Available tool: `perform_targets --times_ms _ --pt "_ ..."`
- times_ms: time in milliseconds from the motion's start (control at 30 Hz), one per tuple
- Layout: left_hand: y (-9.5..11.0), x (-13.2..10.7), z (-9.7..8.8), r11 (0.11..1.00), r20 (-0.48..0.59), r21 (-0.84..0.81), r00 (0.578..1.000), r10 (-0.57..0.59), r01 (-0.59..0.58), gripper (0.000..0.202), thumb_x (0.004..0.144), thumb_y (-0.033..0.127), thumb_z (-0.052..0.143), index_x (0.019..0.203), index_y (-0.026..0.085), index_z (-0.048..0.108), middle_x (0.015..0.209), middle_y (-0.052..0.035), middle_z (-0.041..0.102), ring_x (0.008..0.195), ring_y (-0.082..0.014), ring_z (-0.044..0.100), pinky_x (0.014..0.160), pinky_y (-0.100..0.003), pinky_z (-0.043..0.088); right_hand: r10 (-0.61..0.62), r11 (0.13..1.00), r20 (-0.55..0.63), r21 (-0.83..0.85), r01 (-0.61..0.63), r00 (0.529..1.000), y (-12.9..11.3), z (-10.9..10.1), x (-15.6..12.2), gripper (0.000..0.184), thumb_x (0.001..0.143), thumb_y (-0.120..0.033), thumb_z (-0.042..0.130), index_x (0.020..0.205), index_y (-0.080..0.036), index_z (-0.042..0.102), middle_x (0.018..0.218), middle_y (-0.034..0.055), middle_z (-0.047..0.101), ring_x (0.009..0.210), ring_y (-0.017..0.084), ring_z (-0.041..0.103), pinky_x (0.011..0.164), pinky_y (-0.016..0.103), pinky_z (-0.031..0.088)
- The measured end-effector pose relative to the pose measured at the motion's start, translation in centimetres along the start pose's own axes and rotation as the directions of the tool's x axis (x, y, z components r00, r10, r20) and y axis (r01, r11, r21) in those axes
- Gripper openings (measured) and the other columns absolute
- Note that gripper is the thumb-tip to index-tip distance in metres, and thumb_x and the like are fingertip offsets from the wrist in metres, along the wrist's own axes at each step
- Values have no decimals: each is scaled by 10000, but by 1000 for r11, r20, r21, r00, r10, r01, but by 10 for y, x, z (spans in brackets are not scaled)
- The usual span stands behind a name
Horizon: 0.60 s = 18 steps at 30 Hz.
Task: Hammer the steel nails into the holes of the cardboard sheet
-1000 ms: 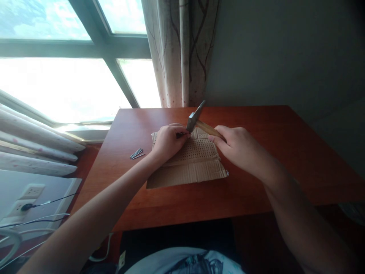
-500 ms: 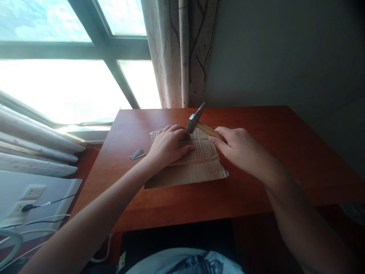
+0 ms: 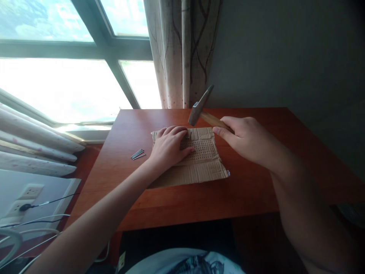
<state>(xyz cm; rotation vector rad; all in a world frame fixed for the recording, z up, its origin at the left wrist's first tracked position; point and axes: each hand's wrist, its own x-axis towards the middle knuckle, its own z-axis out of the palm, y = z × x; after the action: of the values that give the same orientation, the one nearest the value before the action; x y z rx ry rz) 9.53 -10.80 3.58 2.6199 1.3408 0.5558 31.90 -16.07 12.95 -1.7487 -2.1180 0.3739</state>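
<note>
My right hand (image 3: 242, 137) is wrapped round the wooden handle of a hammer (image 3: 201, 106), its metal head raised above the board. My left hand (image 3: 170, 146) lies flat with its fingers and thumb apart, pressing on a board full of small holes (image 3: 203, 149). Under that board is a piece of brown cardboard (image 3: 196, 174). A thin dark nail (image 3: 191, 134) appears to stand upright just right of my left index finger; its lower end is hard to make out. Left of my left wrist, several loose nails (image 3: 138, 154) lie in a small pile.
The reddish wooden table (image 3: 256, 167) carries all of this. A window (image 3: 57, 87) and pale curtains (image 3: 168, 53) are behind it on the left. Wall sockets (image 3: 23, 205) with a plug and cables sit low at the left, beside the table.
My right hand has lifted the hammer up and to the right, away from the board and the nail. My left hand remains in about the same place.
</note>
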Motion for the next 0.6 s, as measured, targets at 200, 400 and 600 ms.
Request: perform_targets --times_ms 200,400,600 --pt "-1 -1 1 1000 5 -1 1000 7 -7 534 863 546 684 1280 220 614 1407 -60 613 1297 -302 531 1111 -482 352 19 999 39 -28 -18 999 -2 -2 3 337 970 -380 530 684 -221 451 604 -30 512 549 123 430 551 305 253" --pt "-1 -1 1 1000 2 -5 1000 -5 5 518 862 541 680 1269 225 627 1405 -76 612 1286 -315 538 1114 -488 351 25 999 87 -48 -21 996 -3 7 5 329 974 -378 510 691 -219 457 626 -16 541 557 125 438 555 301 261" --pt "-1 0 2 999 16 -23 999 -40 40 538 845 559 687 1275 241 632 1417 -78 602 1289 -335 534 1113 -501 354 32 996 84 -84 -25 996 -5 7 8 334 973 -389 510 691 -219 453 634 -5 557 559 129 448 561 302 264"
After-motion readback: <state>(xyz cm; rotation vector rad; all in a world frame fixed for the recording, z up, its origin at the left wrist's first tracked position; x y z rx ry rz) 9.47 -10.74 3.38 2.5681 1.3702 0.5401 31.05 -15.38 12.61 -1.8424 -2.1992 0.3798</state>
